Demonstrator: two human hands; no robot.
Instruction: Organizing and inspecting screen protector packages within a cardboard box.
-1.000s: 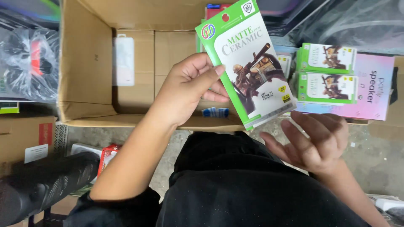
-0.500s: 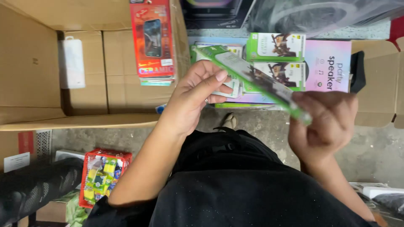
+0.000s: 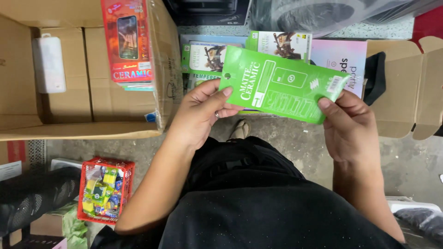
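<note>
Two hands, left hand and right hand, were clasped on opposite ends of a flat green packet, held level.

clothing: black, finely speckled | arms: bare, no sleeves | left hand: ring on finger

Surrounding stock, floor level

Open cardboard box at left, red packets stacked on its right wall; red basket of small items below; green packets and pink box near top edge.
</note>
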